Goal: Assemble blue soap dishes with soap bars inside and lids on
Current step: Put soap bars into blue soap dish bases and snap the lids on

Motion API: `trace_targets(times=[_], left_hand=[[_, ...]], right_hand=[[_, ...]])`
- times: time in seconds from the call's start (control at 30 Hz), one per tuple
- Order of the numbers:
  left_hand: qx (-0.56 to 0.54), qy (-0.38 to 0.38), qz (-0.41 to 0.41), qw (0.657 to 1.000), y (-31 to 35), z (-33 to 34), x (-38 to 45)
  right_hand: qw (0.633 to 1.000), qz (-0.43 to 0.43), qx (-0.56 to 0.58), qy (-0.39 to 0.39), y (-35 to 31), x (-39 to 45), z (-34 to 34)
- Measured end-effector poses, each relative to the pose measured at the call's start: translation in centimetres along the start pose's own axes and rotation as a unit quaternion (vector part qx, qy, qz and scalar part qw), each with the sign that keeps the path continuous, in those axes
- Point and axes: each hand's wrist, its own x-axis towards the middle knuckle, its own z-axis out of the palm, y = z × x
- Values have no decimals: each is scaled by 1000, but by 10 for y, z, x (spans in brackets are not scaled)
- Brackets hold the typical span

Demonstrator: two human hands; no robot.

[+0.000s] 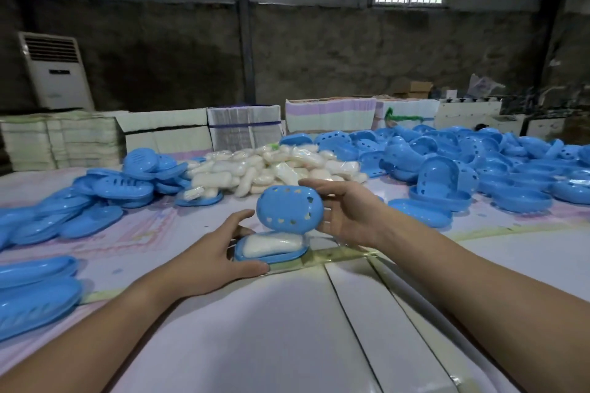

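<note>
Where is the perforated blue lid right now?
In the head view, just right of center, the right hand holds the perforated lid tilted above the soap-filled dish base, which the left hand steadies.

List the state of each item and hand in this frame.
Tray: on table, soap inside, uncovered.
Soap bar: lying in tray.
Lid: tilted above tray, not seated.
Left hand: holding tray's edge.
Right hand: holding lid.
Soap pile: loose, wrapped.
</note>
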Motion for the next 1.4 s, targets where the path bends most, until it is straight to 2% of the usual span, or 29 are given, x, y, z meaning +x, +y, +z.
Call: trace_targets(times=[0.07, 0.13, 0.27, 0.43, 0.57, 0.6, 0.67, 0.77, 0.83, 0.9, 1.0, 1.17, 1.4], left_hand=[[2, 2, 7, 1000, -1, 0, 1], [7, 2, 11, 1000, -2, 0, 1], [22, 1, 20, 1000, -1, -1, 1], [17, 5, 34, 999, 2, -1, 1], [36, 5, 43, 998, 3, -1, -1], [37, 5, 47, 998, 3, -2, -1], [36, 11, 44, 998, 4, -1, -2], [19, 26, 25, 999, 5, -2, -3], [12, 34, 15, 999, 4, -3, -3], [1, 38, 4, 999, 3, -4, -3], [-16, 53, -9, 998, 3, -5, -2], [-62, 77, -20, 995, 5, -6, -2], [-104, 112, -36, 988, 11, -7, -2]], right_hand=[[990, -27, -126, 58, 5, 4, -2], [964, -67, -244, 83, 7, 6, -3], [893, -111, -431, 62, 15, 3, -3], [830, -162, -527, 86, 21, 3, 3], [756, -206, -620, 44, 31, 2, 12], [748, -221, -624, 48, 31, 3, 14], [758, -246, -599, 77, 28, 4, 16], [818, -221, -522, 98, 23, 5, 11], [851, -163, -495, 63, 19, 2, 6], [865, -111, -489, 19, 17, -2, 5], [891, -98, -443, -19, 15, -5, 7], [873, -136, -461, -89, 25, -6, 12], [896, -143, -402, -121, 25, -6, 10]])
